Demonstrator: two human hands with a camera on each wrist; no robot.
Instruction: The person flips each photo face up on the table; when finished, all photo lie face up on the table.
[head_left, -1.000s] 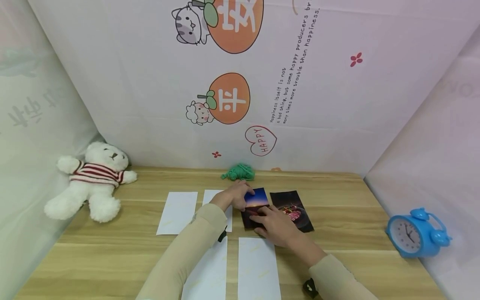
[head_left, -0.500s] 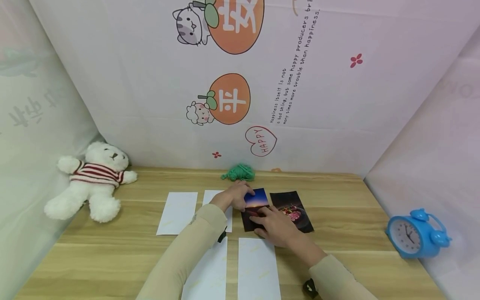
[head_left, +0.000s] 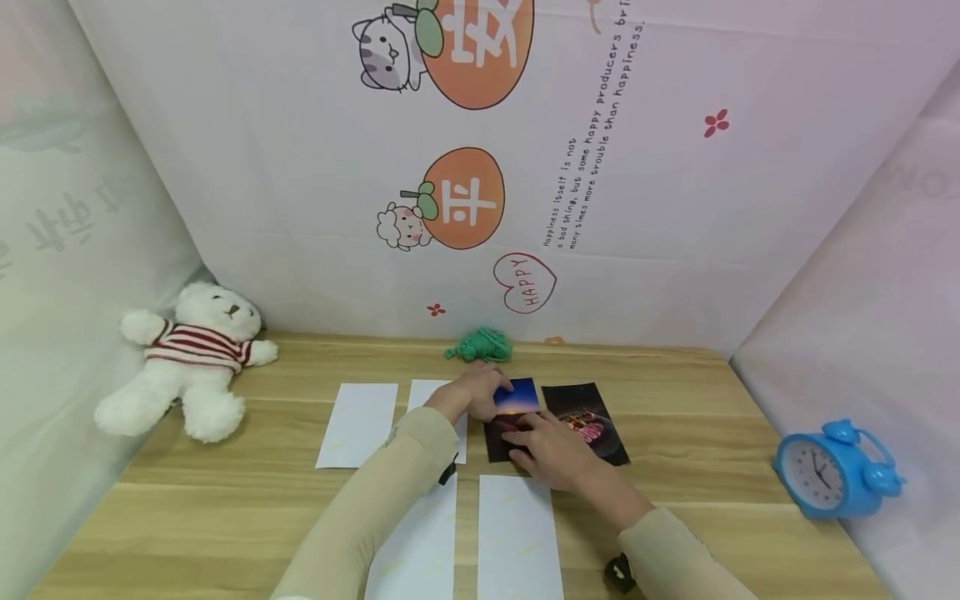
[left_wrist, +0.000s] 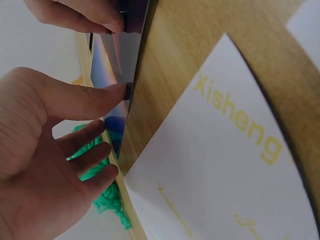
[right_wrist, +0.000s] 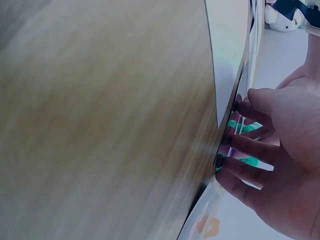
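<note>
A photo print of a blue and orange sunset sky (head_left: 521,395) lies on the table in the head view. My left hand (head_left: 477,392) is at its upper left side. In the left wrist view, the thumb of that hand (left_wrist: 35,120) touches the print, its other fingers loosely bent near the edge. My right hand (head_left: 555,450) rests its fingertips on the dark lower part of the print. Seen from the right wrist, the right hand (right_wrist: 285,155) has its fingers extended down to the surface. To the right lies a second, dark photo print (head_left: 611,446) with a colourful subject.
Several white sheets lie face down, including one at left (head_left: 357,425) and one in front (head_left: 517,533). Green yarn (head_left: 483,344) sits at the back edge. A white teddy bear (head_left: 198,346) leans at left; a blue alarm clock (head_left: 832,471) stands at right.
The head view has shifted very slightly. Both hands stay in the same place on the sunset print, and nothing else has visibly moved.
</note>
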